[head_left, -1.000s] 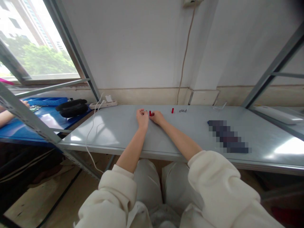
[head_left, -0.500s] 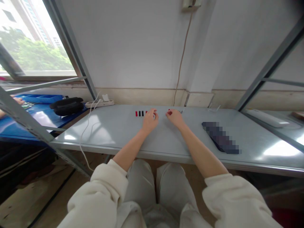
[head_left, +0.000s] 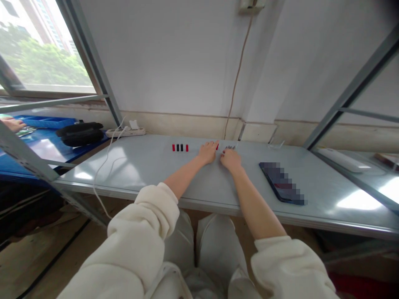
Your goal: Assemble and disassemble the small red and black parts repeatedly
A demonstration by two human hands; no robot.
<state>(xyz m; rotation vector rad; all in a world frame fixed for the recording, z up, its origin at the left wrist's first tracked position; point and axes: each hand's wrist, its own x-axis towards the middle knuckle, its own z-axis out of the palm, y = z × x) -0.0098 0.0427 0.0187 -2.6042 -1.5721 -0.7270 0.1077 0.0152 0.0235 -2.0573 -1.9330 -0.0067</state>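
My left hand reaches to a small red cylinder, its fingertips closed against the piece. Close by on the right, my right hand is curled in a pinch near the tabletop; whatever is between its fingertips is too small to name. Behind its knuckles lie several small grey metallic pieces. Left of my hands stands a short row of upright cylinders: a red one, two black ones and another red one.
The grey table runs along the wall. A phone with a blurred-out screen lies to the right. A power strip with a white cable sits at back left. Beyond the frame post, another person's hand is near a blue tray.
My left hand has moved right, away from the row, to the red cylinder beside my right hand. My right hand has shifted slightly nearer to me. The view has turned a little.
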